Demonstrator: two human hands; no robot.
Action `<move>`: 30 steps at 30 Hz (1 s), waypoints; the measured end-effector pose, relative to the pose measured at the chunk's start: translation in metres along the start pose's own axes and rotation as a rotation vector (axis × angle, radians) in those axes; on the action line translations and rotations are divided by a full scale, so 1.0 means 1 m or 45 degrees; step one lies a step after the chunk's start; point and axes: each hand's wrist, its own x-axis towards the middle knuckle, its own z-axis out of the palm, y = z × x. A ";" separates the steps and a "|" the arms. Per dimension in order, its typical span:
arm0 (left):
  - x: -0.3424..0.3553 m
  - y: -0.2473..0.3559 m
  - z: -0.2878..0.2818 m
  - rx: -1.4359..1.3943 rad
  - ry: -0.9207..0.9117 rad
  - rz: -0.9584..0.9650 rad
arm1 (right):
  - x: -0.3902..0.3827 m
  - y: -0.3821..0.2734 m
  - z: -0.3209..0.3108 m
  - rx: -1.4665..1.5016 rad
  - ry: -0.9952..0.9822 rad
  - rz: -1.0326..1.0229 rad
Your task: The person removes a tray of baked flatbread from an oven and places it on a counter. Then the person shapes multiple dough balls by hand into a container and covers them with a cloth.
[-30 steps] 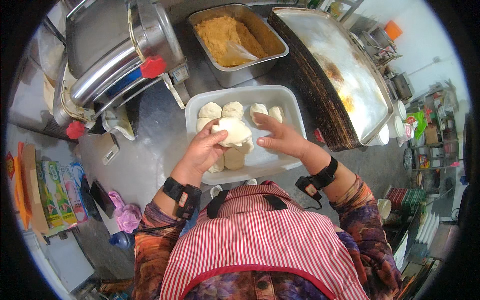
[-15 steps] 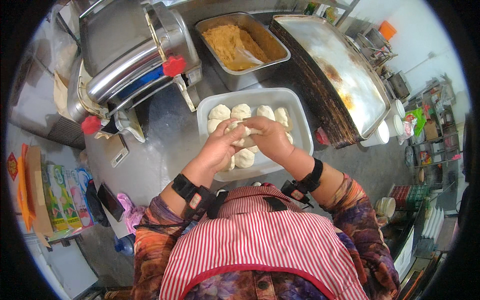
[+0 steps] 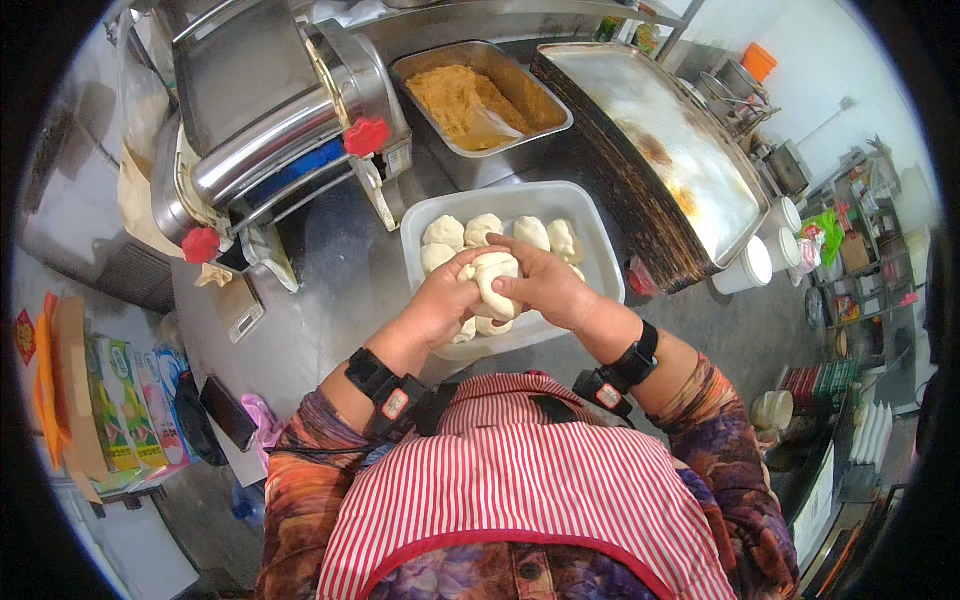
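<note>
A soft white piece of dough is held between my two hands over the tub. My left hand cups it from the left, fingers curled around it. From the right, my right hand grips it, its thumb pressed on the front and its fingers over the top. Below lies a white plastic tub holding several round dough balls, such as one dough ball near the far side. My hands hide the middle of the tub and part of the dough.
Behind the tub stands a metal pan of yellow-brown crumbly filling. A steel roller machine with red knobs is at the far left, a small scale before it. Stacked baking trays rise at the right, beside white buckets.
The dough has been turned and folded into a rounder, bulging lump. My right thumb now presses on its front, where both hands earlier held it stretched sideways. The view has shifted slightly.
</note>
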 end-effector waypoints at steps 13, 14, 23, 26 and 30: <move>0.010 -0.005 -0.015 0.295 0.248 0.076 | -0.004 0.014 0.008 -0.445 0.035 -0.259; 0.007 -0.003 -0.016 0.223 0.217 0.023 | -0.008 0.013 0.006 -0.723 0.120 -0.358; -0.001 0.005 -0.008 -0.116 -0.162 -0.187 | -0.004 0.011 0.003 -0.413 0.227 -0.110; 0.001 0.000 -0.010 0.479 0.014 -0.050 | -0.009 0.013 0.004 -0.277 0.139 -0.324; 0.006 -0.003 -0.005 0.990 0.247 0.031 | -0.015 0.015 0.009 0.303 0.184 -0.160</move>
